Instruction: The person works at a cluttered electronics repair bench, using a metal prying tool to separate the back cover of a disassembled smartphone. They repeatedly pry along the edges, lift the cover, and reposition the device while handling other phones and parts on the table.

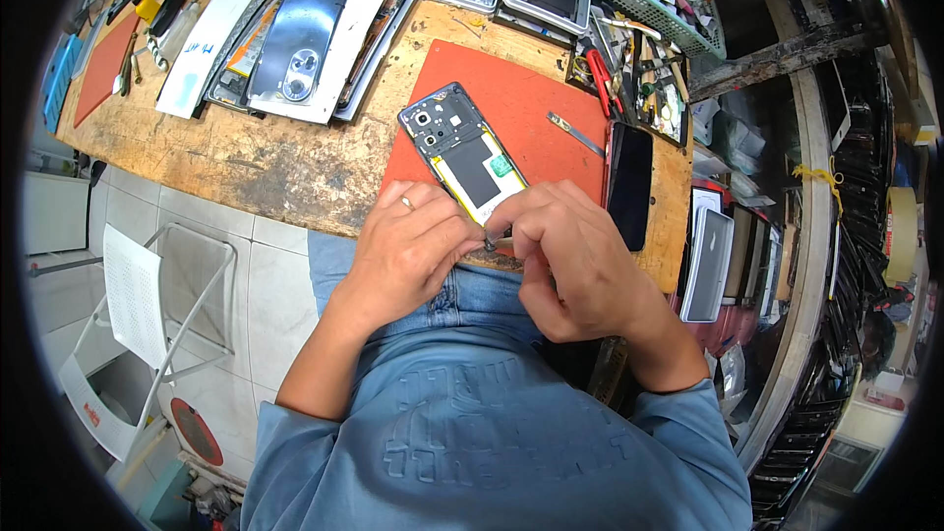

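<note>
A smartphone (454,134) with its back cover off lies slanted on a red-orange mat (526,88), its camera end pointing away from me. Its black battery area, pale surround and a green patch show. At the near end of the phone my left hand (411,244) is closed, fingertips pressed together against its lower left corner. My right hand (580,251) pinches at the same end, its fingertips almost meeting the left ones. A small dark grey piece (490,244) shows between the fingertips; its kind cannot be told, and the fingers hide the phone's lower edge.
Beyond the mat's right edge lies a dark phone screen (629,185), with red-handled pliers (598,77) behind it. A thin metal strip (575,133) rests on the mat. Stacked phones and panels (303,39) stand at the back left; a green basket (659,0) is at the back right.
</note>
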A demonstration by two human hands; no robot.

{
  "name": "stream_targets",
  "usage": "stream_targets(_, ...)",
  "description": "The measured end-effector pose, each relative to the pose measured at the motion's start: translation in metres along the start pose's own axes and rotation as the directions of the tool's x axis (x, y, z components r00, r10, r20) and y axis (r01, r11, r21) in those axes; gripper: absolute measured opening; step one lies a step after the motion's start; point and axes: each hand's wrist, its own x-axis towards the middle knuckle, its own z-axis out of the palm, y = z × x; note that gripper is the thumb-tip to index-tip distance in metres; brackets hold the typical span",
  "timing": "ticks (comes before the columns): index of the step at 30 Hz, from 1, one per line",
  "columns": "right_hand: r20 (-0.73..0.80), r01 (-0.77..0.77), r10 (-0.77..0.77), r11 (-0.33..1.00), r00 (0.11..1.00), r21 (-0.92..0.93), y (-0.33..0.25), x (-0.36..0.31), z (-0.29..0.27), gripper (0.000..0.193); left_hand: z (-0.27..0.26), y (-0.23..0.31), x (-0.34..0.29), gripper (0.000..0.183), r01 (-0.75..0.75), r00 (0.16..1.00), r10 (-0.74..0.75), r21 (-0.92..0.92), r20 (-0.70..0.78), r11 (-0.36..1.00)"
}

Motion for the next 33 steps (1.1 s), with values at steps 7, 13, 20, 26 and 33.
stream_targets(7,-0.011,0.009,-0.009,0.998,1.000,-0.056,-0.004,0.000,0.002,0.035,0.001,-0.001,-0.001,0.014,0.003,1.000,-0.003,-0.005,0.006,1.000)
stream_targets(13,0.010,-0.087,0.087,0.996,0.996,0.024,-0.004,-0.007,0.001,0.033,0.001,-0.002,-0.002,0.014,0.005,1.000,-0.004,-0.024,0.012,1.000)
stream_targets(20,-0.075,-0.134,0.146,0.980,0.986,0.150,-0.004,-0.007,0.002,0.035,0.001,-0.002,-0.001,0.014,-0.003,1.000,0.003,-0.037,-0.002,0.999)
stream_targets(26,-0.098,-0.141,0.141,0.990,0.985,0.008,-0.003,-0.012,0.002,0.034,0.001,0.001,0.000,0.016,0.000,1.000,0.000,-0.012,0.010,1.000)
stream_targets(33,-0.130,-0.149,0.159,0.985,0.979,0.085,0.003,-0.017,0.013,0.029,0.001,0.002,0.001,0.018,0.005,1.000,-0.006,0.018,0.027,1.000)
